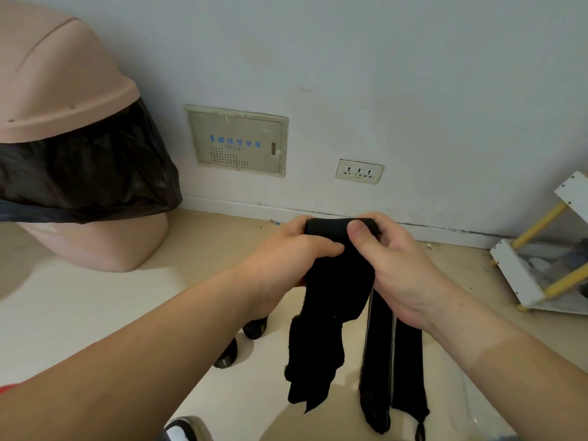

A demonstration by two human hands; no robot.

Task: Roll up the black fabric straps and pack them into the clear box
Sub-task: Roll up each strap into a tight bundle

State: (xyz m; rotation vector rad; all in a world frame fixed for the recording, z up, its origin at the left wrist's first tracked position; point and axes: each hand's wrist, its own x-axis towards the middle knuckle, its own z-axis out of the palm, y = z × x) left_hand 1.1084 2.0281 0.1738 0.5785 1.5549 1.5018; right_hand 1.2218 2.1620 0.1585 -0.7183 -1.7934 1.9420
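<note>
A black fabric strap (331, 300) hangs in front of me, its top end turned into a small roll (331, 227). My left hand (286, 249) grips the roll's left side and my right hand (391, 249) pinches its right side, thumb on top. The loose tail dangles down to a ragged end. Two more black straps (385, 361) lie stretched on the pale floor below my right wrist. Small black rolled pieces (254, 327) sit on the floor under my left forearm. No clear box can be made out.
A pink lidded bin (63, 128) with a black bag stands at the left by the wall. A white rack with yellow bars (537, 268) stands at the right. The wall ahead carries a panel box (237, 141) and a socket (359, 171).
</note>
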